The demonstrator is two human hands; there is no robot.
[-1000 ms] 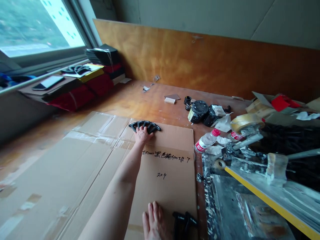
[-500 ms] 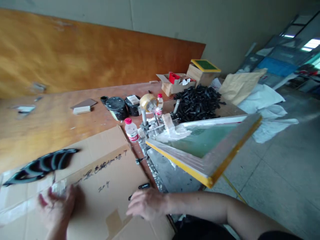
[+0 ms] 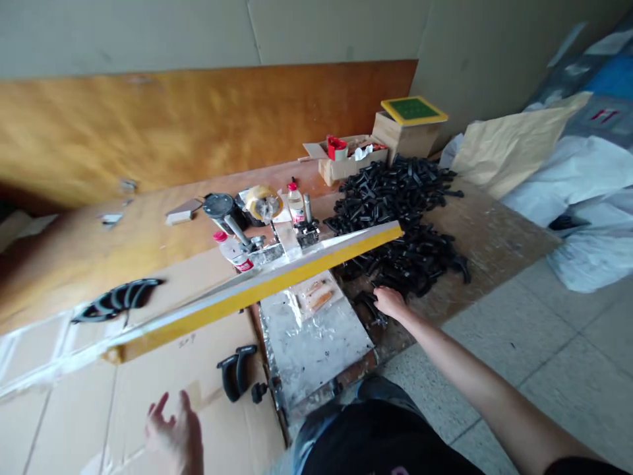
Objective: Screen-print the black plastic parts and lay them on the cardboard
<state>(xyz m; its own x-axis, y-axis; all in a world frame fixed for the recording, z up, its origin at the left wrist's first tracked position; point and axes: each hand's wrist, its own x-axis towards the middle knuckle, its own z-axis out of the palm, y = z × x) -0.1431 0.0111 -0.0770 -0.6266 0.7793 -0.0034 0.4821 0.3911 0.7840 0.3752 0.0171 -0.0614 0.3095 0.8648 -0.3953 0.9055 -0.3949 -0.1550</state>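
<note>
Apparently, black pieces [image 3: 366, 302] right of centre are being reached by the right hand [image 3: 389, 303], grip unclear; a selective pinch is being called for. Lower left, the left hand [image 3: 175, 432] is being spread, empty.

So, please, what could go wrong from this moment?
The right hand reaches into loose, tangled black pieces; pulling one may drag others out.
The yellow-edged frame is raised over the grey board; if bumped, it might drop.
The nearer red-capped bottle stands close to the frame and could tip.
</note>
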